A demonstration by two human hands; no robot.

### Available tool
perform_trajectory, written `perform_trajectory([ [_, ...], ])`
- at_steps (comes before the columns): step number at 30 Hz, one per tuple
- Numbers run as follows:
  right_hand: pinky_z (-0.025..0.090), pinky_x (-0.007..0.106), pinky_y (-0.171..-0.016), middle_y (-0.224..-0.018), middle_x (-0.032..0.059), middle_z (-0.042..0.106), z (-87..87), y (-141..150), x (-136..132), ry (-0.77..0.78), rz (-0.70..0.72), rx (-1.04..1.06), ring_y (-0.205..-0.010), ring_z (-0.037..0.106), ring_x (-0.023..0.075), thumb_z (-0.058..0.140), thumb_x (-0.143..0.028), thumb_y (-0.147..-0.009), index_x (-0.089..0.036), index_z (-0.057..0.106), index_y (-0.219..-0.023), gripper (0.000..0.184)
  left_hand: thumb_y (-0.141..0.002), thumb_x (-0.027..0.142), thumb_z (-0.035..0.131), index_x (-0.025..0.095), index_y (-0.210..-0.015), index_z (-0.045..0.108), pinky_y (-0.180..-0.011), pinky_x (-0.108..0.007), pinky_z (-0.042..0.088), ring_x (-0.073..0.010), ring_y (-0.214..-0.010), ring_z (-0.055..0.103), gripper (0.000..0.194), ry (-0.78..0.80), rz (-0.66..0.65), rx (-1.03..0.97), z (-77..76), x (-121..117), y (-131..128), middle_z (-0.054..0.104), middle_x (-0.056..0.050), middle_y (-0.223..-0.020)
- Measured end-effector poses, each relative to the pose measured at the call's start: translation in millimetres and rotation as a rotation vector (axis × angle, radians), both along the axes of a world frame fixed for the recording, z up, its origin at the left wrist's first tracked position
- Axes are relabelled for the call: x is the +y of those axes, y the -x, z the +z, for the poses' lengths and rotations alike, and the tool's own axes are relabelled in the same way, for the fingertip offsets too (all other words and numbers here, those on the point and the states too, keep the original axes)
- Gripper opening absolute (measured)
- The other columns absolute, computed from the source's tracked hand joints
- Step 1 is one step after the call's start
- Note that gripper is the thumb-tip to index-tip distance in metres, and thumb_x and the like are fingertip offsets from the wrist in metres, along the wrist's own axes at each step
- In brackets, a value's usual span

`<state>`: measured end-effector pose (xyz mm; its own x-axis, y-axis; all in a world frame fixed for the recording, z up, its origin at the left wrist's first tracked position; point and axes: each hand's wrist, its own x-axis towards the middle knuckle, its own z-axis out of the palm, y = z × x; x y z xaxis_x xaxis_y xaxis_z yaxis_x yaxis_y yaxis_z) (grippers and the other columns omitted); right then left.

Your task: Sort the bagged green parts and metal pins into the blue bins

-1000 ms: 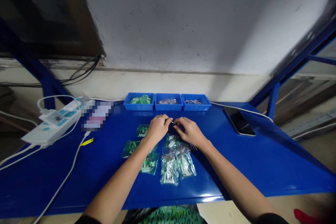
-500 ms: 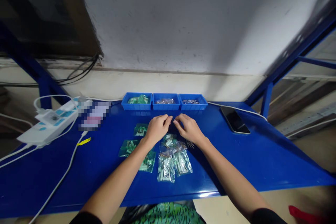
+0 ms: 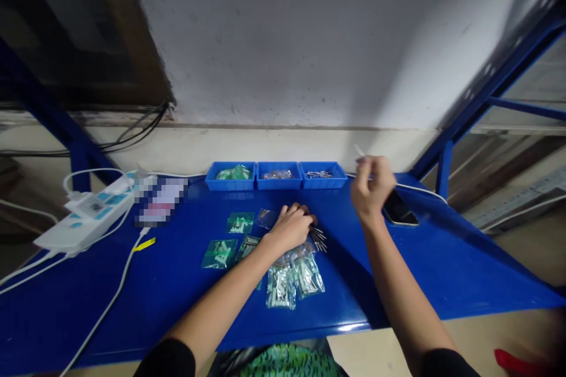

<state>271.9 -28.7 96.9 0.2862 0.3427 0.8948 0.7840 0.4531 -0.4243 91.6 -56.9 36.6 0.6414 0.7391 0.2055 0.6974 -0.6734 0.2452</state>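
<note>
My left hand point(image 3: 292, 225) rests on the blue table point(image 3: 177, 271), fingers curled down over a small heap of dark metal pins point(image 3: 318, 238) beside clear packets point(image 3: 292, 280). What its fingers hold, if anything, is hidden. My right hand point(image 3: 372, 185) is raised above the table's right side, pinching a thin pale stick-like part point(image 3: 359, 151) between its fingertips. Small green packets point(image 3: 220, 252) lie left of my left hand.
Three blue bins point(image 3: 275, 175) stand in a row at the back, holding green packets, clear packets and metal pins. A dark phone point(image 3: 398, 208) lies at the right with a white cable. A white power strip point(image 3: 88, 207) and cables sit at the left.
My hands, pinched together at the centre before, have parted. The right hand rose up and to the right with the thin part. The left hand dropped onto the pins.
</note>
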Motion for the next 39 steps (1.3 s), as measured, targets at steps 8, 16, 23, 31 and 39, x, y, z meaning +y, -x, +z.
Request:
perform_trajectory([
  [8,0.044,0.029,-0.068,-0.08,0.0053,0.066,-70.3,18.0,12.4,0.728,0.31,-0.103,-0.072,0.06,0.0179,0.042,-0.037,-0.089,-0.018,0.062,-0.093,0.028,-0.088,0.012,0.042,0.019,-0.083,0.056,-0.077,-0.034,0.04,-0.0211,-0.089,0.05,0.016,0.001,0.039,-0.111,3.0,8.8,19.8,0.061,-0.005,-0.087],
  [16,0.042,0.029,-0.072,-0.081,0.0043,0.061,-58.9,65.8,-21.4,0.621,0.668,-0.521,-0.078,0.055,0.0174,0.05,-0.026,-0.088,-0.019,0.058,-0.092,0.012,-0.09,0.02,0.039,0.02,-0.095,0.049,-0.07,-0.028,0.044,-0.0164,-0.072,0.057,0.012,0.105,0.226,-0.517,-5.0,8.8,68.7,0.055,0.001,-0.068],
  [23,0.041,0.029,-0.07,-0.078,0.0045,0.058,-59.3,66.4,-21.6,0.634,0.629,-0.59,-0.077,0.054,0.0175,0.039,-0.025,-0.094,-0.02,0.057,-0.084,0.021,-0.092,0.025,0.039,0.021,-0.093,0.052,-0.075,-0.028,0.044,-0.0162,-0.08,0.056,0.013,0.063,0.22,-0.531,-6.1,4.8,65.3,0.058,-0.002,-0.083],
  [31,0.042,0.029,-0.071,-0.083,0.0047,0.059,-53.7,65.8,-26.2,0.613,0.611,-0.52,-0.077,0.054,0.0175,0.043,-0.028,-0.092,-0.019,0.055,-0.096,0.016,-0.093,0.024,0.04,0.02,-0.082,0.055,-0.075,-0.029,0.04,-0.0164,-0.079,0.051,0.019,-0.029,0.165,-0.459,-1.8,0.3,64.1,0.062,-0.001,-0.081],
  [39,0.04,0.028,-0.059,-0.066,0.0032,0.057,-49.6,56.1,-18.9,0.511,0.363,-0.51,-0.061,0.054,0.0164,0.034,-0.025,-0.094,-0.019,0.05,-0.077,0.023,-0.095,0.031,0.034,0.021,-0.086,0.059,-0.072,-0.03,0.041,-0.0181,-0.077,0.054,0.028,0.032,0.202,-0.413,1.5,-2.5,62.4,0.063,-0.001,-0.073],
])
